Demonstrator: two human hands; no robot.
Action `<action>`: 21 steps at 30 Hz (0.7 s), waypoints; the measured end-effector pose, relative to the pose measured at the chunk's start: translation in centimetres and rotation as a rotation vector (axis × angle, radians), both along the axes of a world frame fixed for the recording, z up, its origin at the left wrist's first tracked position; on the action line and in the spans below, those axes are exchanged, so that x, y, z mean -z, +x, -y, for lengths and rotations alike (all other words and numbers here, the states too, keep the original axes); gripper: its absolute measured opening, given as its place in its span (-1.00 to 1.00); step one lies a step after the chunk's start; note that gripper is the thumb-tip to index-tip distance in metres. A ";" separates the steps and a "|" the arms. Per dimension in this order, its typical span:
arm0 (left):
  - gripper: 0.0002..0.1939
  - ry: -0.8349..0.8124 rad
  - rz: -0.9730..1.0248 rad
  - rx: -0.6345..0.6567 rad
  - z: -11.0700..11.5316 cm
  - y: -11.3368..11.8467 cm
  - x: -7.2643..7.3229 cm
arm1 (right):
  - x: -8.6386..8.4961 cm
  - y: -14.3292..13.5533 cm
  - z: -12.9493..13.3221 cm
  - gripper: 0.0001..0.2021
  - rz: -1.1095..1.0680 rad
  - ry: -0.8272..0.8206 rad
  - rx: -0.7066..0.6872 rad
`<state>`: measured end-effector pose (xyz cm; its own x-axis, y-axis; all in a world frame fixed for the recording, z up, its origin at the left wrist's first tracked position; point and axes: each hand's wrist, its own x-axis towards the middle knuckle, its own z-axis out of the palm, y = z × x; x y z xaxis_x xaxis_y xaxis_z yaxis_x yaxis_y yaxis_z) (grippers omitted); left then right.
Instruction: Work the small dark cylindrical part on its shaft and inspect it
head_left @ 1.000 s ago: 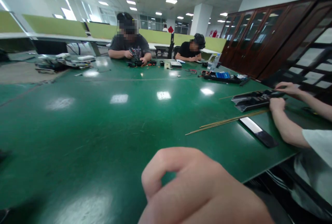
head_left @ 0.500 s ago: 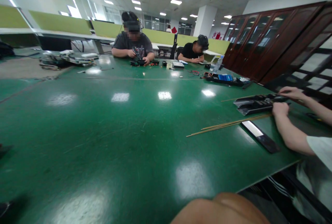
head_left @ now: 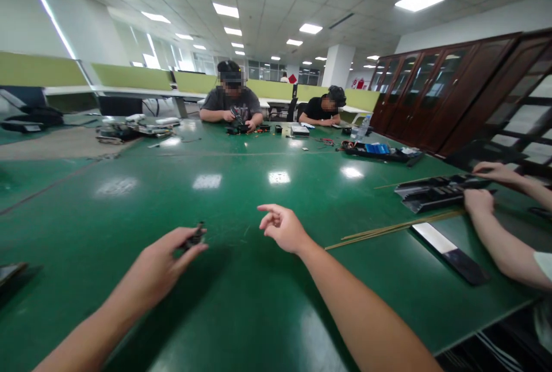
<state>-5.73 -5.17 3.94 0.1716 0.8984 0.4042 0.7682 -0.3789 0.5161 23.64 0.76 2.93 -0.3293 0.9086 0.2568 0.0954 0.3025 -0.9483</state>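
My left hand (head_left: 157, 265) is closed, with thumb and fingers pinching a small dark part (head_left: 195, 238) above the green table (head_left: 241, 303). The part looks black and knobbly; its exact kind is too small to make out. To its right, my right hand (head_left: 282, 228) hovers over the tabletop, index finger stretched out and the others loosely curled. Nothing shows in that hand, and it is apart from the left. Thin brown sticks (head_left: 388, 230) lie on the table to the right of it.
At the right, another person's hands (head_left: 478, 202) work on a black channelled metal piece (head_left: 425, 194). A flat black-and-white slab (head_left: 451, 252) lies nearby. Two people sit across the table, near a black tray (head_left: 379, 152) with blue items. A dark-edged object (head_left: 12, 273) sits at the left edge.
Both my hands have come into view over the table, the left with a small dark part. Earlier only a bare arm or hand showed at the bottom edge. My view has tilted up.
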 end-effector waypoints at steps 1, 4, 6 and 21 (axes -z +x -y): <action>-0.62 -0.012 -0.002 0.095 -1.5 1.6 0.2 | 1.1 0.4 -0.6 -0.39 0.061 -0.002 0.020; -0.63 -0.017 0.061 0.219 -5.1 6.4 1.1 | 2.8 1.4 -0.8 -0.34 0.209 0.071 0.097; -0.65 -0.018 0.069 0.262 -6.1 8.3 1.8 | 3.0 1.7 -0.4 -0.34 0.265 0.120 0.110; -0.65 -0.102 0.073 0.316 -5.7 8.2 3.8 | 2.8 0.9 0.0 -0.77 0.429 0.225 0.117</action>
<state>2.50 0.49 0.17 0.4225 0.8416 0.3364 0.5806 -0.5363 0.6126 24.51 0.73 0.12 -0.3472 0.8836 0.3141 0.5083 0.4588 -0.7288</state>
